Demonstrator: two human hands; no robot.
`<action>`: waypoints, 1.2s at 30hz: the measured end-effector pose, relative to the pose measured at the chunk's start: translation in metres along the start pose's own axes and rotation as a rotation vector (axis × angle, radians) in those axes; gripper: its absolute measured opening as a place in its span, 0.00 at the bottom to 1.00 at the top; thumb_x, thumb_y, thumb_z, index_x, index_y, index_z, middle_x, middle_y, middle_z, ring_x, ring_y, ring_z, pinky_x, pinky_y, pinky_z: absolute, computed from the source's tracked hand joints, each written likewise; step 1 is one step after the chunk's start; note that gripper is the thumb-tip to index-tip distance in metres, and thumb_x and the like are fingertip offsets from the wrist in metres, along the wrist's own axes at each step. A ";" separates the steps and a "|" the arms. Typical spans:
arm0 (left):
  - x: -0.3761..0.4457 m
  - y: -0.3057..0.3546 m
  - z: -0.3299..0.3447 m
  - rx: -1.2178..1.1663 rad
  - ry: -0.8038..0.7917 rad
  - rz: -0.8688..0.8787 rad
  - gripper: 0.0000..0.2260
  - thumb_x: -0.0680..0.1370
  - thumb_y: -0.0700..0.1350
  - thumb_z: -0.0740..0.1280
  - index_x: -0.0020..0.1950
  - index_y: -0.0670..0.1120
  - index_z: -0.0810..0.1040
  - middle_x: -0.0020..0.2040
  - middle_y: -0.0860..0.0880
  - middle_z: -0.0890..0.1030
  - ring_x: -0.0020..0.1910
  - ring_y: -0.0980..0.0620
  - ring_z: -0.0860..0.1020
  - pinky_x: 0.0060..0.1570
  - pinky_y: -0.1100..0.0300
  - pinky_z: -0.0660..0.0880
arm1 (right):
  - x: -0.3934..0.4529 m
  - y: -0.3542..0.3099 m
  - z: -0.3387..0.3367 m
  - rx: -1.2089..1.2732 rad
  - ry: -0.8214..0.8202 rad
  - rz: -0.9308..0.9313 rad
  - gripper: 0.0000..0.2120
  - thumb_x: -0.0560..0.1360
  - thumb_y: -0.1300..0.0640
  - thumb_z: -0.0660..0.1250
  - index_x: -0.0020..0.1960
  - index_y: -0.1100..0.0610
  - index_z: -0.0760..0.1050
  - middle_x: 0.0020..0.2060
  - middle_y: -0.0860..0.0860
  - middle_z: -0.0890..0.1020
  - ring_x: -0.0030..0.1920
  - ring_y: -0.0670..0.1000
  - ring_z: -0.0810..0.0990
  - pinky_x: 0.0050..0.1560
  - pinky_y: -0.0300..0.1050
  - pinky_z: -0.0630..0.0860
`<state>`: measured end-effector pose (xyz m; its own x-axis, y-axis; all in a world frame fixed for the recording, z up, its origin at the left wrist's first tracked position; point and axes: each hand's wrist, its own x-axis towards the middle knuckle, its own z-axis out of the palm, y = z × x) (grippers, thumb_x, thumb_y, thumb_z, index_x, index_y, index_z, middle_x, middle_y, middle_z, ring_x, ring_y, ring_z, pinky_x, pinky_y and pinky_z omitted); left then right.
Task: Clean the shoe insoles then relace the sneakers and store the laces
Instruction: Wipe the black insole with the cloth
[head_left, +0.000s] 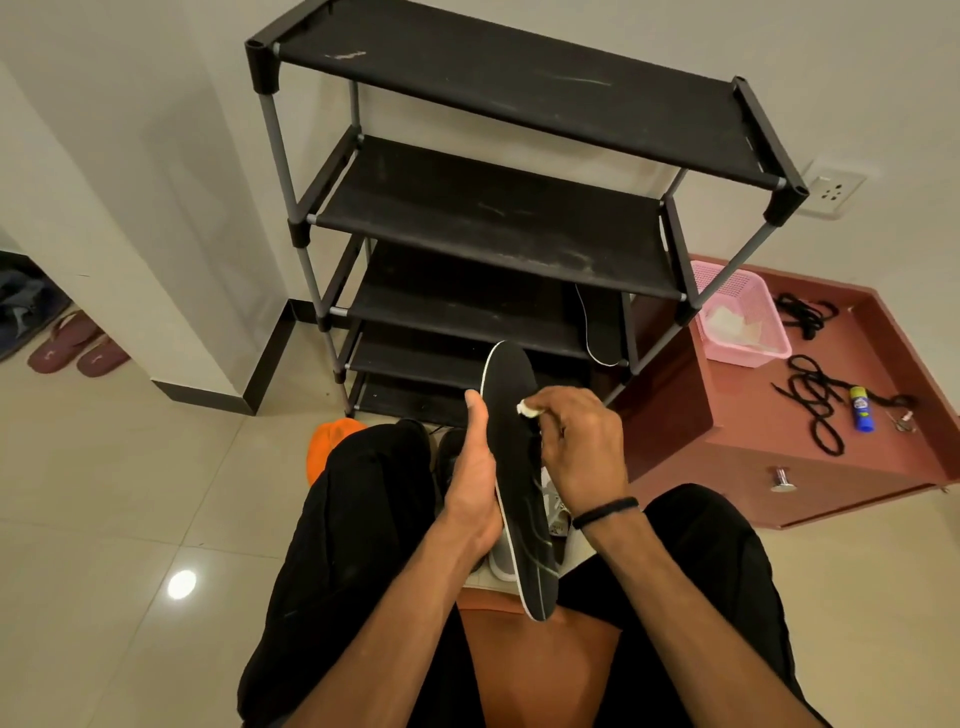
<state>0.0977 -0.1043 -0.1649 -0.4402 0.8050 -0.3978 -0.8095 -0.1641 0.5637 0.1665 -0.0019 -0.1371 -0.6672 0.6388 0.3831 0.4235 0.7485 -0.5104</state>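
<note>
Here the left hand (470, 483) cradles the insole (517, 467) from its nine o'clock edge, toe toward twelve, over the lap. The right hand (582, 447) pinches a white wipe (529, 409) against its upper half. Best to rub in long strokes toward six o'clock, bracing from behind so the insole doesn't buckle.
</note>
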 end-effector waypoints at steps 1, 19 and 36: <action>0.002 0.001 0.000 -0.014 0.003 0.001 0.36 0.83 0.69 0.51 0.76 0.43 0.74 0.70 0.38 0.79 0.72 0.42 0.76 0.78 0.41 0.65 | -0.002 0.000 0.001 -0.005 -0.004 -0.004 0.13 0.72 0.72 0.70 0.49 0.57 0.84 0.46 0.50 0.85 0.50 0.50 0.82 0.54 0.44 0.79; 0.012 -0.001 -0.008 0.031 0.011 -0.027 0.40 0.77 0.76 0.57 0.75 0.47 0.76 0.72 0.41 0.78 0.73 0.42 0.75 0.78 0.40 0.64 | -0.002 -0.003 0.001 -0.093 0.019 -0.057 0.13 0.70 0.74 0.71 0.49 0.59 0.84 0.46 0.52 0.85 0.49 0.52 0.82 0.52 0.43 0.79; 0.004 0.001 0.000 0.002 0.023 -0.130 0.35 0.82 0.70 0.52 0.72 0.45 0.78 0.69 0.41 0.81 0.69 0.44 0.79 0.75 0.46 0.69 | -0.012 0.000 -0.001 -0.053 0.033 -0.011 0.13 0.70 0.74 0.72 0.49 0.59 0.84 0.46 0.52 0.85 0.49 0.52 0.82 0.54 0.35 0.74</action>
<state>0.0954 -0.1007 -0.1660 -0.3408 0.8058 -0.4843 -0.8594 -0.0582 0.5079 0.1750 -0.0093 -0.1412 -0.6519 0.6352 0.4143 0.4483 0.7634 -0.4650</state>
